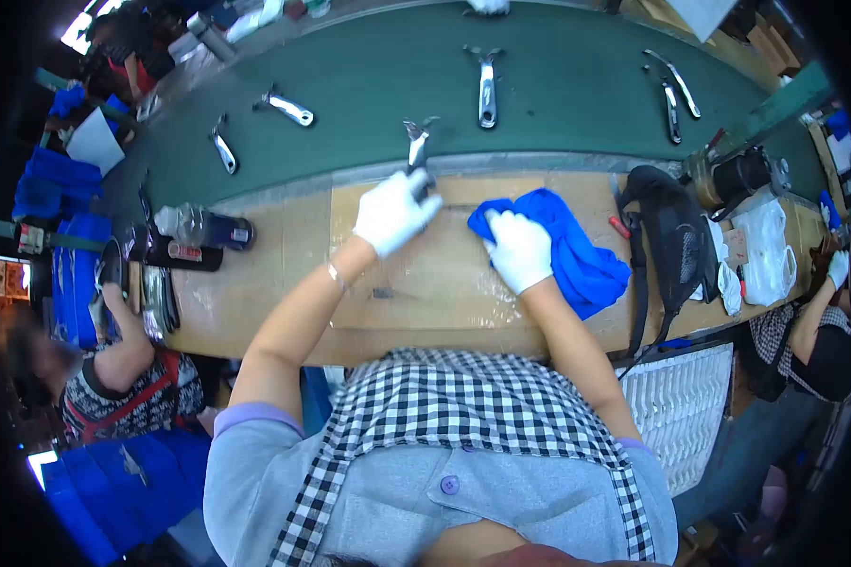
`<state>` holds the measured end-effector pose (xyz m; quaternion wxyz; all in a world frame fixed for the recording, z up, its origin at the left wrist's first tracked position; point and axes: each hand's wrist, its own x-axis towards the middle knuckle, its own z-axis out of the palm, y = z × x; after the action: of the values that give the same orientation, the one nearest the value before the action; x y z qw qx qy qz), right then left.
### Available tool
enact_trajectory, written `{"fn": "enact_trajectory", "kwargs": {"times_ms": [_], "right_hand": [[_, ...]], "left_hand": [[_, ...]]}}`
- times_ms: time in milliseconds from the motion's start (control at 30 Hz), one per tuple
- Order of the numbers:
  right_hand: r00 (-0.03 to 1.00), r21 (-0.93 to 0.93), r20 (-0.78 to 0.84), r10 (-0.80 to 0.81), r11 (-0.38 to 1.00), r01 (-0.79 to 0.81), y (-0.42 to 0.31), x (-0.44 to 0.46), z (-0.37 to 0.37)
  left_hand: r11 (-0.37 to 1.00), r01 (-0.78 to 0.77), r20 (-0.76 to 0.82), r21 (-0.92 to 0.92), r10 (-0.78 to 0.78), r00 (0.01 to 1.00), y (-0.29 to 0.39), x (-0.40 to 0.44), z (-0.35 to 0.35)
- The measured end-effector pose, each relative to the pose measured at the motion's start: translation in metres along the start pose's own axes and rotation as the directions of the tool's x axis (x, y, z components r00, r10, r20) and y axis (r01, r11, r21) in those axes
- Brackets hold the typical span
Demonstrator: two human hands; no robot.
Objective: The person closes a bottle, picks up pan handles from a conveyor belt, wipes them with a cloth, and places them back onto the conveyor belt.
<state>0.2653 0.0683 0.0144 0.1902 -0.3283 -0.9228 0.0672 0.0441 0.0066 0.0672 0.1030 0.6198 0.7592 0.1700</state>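
Observation:
My gloved left hand (395, 214) is closed around the lower end of a polished metal crank arm (417, 144). Its pronged end points away from me, over the near edge of the green belt. On the cardboard-topped bench, my gloved right hand (520, 249) grips a bunched blue cloth (577, 260). Its fingertips are partly buried in the folds. Similar crank arms lie apart on the belt: one straight ahead (486, 92), one to the left (288, 108) and a smaller-looking one (223, 149) beside it.
The green belt (369, 85) runs across the far side, with more metal arms (671, 109) at right. A black backpack (667, 241) and plastic bag (764, 248) lie right of the cloth. Bottles (213, 228) stand left. Co-workers (123, 387) are at both sides.

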Motion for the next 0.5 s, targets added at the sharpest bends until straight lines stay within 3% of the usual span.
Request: {"fn": "enact_trajectory", "kwargs": {"times_ms": [100,200,267,333,400,500], "right_hand": [[0.998,-0.005,-0.063,-0.031,1.000,0.030,0.001,0.000,0.001],[0.999,0.031,-0.034,0.011,0.999,-0.010,-0.001,0.001,-0.001],[0.987,0.209,-0.093,0.129,0.972,-0.107,0.002,0.006,-0.002],[0.917,0.193,0.107,0.383,0.897,-0.397,-0.002,0.027,-0.018],[0.916,0.261,0.064,0.395,0.879,-0.398,-0.020,0.045,-0.031],[0.989,0.189,0.128,0.073,0.977,-0.097,-0.056,0.051,-0.015]], "left_hand": [[0.988,-0.143,0.134,0.052,0.135,0.982,0.021,-0.084,0.013],[0.992,-0.111,0.123,0.062,0.102,0.987,0.021,-0.118,0.030],[0.999,-0.030,0.043,-0.026,0.031,0.999,0.015,-0.120,0.040],[0.969,0.193,0.044,-0.157,-0.188,0.981,0.017,-0.116,0.040],[0.974,0.193,0.075,-0.118,-0.185,0.980,0.024,-0.108,0.040],[0.986,0.150,0.004,-0.066,-0.150,0.989,0.027,-0.101,0.049]]}}
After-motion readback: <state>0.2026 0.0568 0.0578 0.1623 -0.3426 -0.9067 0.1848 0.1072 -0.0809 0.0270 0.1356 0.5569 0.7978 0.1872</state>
